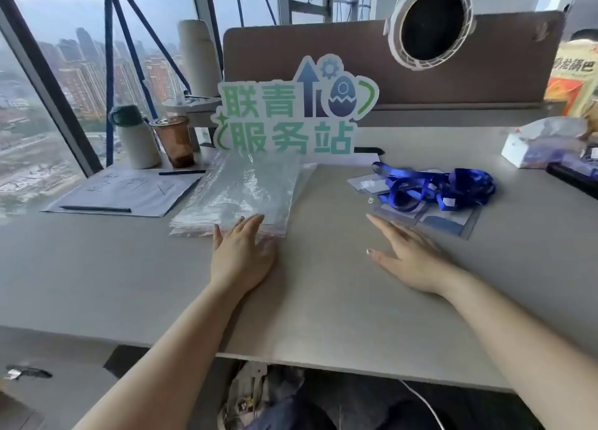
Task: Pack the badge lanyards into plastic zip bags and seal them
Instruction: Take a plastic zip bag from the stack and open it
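Observation:
A stack of clear plastic zip bags [246, 190] lies on the grey desk [317, 293], left of centre. My left hand [241, 255] lies flat with straight fingers, its fingertips on the near edge of the stack. To the right, a tangle of blue badge lanyards [433, 187] rests on several clear badge holders [443, 222]. My right hand [411, 255] lies flat on the desk, fingers stretched towards the near corner of the badge holders, holding nothing.
A green and blue cut-out sign [291, 112] stands behind the bags. Papers with pens [126, 193], a white flask [136, 138] and a plastic cup [174, 140] sit at the left by the window. A tissue pack [543, 141] and a white fan [430, 22] are at the right.

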### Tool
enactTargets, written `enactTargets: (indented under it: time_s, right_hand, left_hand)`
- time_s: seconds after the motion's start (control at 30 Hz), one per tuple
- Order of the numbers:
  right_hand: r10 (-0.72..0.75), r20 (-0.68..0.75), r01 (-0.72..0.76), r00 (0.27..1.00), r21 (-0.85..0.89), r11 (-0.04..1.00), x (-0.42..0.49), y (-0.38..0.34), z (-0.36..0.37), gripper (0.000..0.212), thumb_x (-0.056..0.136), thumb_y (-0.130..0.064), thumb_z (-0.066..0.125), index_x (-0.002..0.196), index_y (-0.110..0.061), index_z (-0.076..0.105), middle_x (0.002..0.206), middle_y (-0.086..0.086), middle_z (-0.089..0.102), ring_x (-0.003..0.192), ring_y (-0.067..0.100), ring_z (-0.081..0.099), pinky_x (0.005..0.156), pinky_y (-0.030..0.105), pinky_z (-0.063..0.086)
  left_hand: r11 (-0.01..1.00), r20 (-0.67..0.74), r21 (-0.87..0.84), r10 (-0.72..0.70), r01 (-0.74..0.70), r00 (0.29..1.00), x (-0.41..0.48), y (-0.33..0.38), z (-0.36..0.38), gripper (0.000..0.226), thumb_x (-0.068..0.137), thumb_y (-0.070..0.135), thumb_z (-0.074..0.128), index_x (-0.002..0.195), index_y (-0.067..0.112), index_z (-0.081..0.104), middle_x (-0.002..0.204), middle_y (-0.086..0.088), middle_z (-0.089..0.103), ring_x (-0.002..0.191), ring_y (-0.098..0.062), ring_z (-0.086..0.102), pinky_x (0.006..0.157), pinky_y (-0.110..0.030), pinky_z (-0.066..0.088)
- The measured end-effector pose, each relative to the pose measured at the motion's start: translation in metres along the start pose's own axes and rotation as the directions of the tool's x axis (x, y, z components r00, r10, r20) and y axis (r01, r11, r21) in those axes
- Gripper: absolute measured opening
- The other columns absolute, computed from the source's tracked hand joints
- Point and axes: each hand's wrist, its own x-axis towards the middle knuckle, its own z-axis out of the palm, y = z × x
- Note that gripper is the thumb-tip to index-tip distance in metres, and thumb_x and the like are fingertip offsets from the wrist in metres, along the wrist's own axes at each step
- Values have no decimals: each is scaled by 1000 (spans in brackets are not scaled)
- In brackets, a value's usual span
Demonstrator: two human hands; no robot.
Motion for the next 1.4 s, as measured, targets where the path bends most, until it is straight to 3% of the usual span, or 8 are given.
enactTargets:
  time_s: [0.4,0.5,0.67,0.8,0.9,1.13,1.23,1.4]
  right_hand:
    - [-42,7,40,999,183,982,41,-4,11,56,90,-41,55,141,-32,33,148,-8,36,137,12,31,109,28,26]
    - [-34,-23,39,999,297,954,42,-8,12,44,90,-33,58,133,-25,47,138,-7,47,130,12,39,99,19,28]
    - [86,-132,9,988,590,808,56,-19,3,24,91,-32,57,110,-19,65,108,-6,66,107,11,58,84,20,41]
    - [245,-177,-27,953,759,651,69,-17,2,40,88,-49,53,90,-12,68,91,4,70,88,17,66,82,30,49]
    - [345,-185,-43,920,829,558,74,-11,-2,35,88,-39,60,84,-5,68,78,6,70,69,13,65,69,25,52]
    - [490,-216,-69,844,863,500,85,12,4,23,90,-20,60,75,-4,64,68,6,65,60,14,62,60,27,56]
    - [505,-209,-34,837,902,430,85,11,6,22,91,-19,60,70,-11,62,67,4,65,63,14,62,58,24,53]
    - [462,-194,25,866,938,347,79,8,1,17,90,-23,61,82,-8,63,72,5,66,65,12,63,58,20,54]
  left_hand:
    - [995,-99,-29,91,-94,991,16,-6,5,17,91,28,56,97,32,72,107,10,68,104,-14,59,113,-31,18]
    - [991,-143,-118,46,-63,989,21,6,-4,18,92,33,55,100,34,71,106,13,67,101,-14,57,86,-30,44]
    - [865,-56,-502,-26,-6,998,44,64,11,13,89,34,60,95,33,72,102,10,70,87,-13,66,80,-37,54]
    - [824,-13,-566,29,-31,999,51,101,41,14,89,33,61,99,31,71,100,13,71,87,-7,66,82,-35,54]
    - [802,39,-583,187,-129,982,58,112,51,18,86,25,65,104,31,65,93,15,71,88,-3,66,85,-34,53]
    - [918,121,-156,384,-365,915,64,93,37,31,76,48,70,105,36,63,108,16,58,97,-5,54,73,-23,38]
    - [918,172,-108,396,-382,902,60,90,38,34,73,55,69,101,38,63,99,21,53,94,-5,53,72,-24,38]
    - [951,139,-215,253,-220,957,57,101,45,11,85,33,59,84,35,70,87,15,67,83,-8,63,69,-24,49]
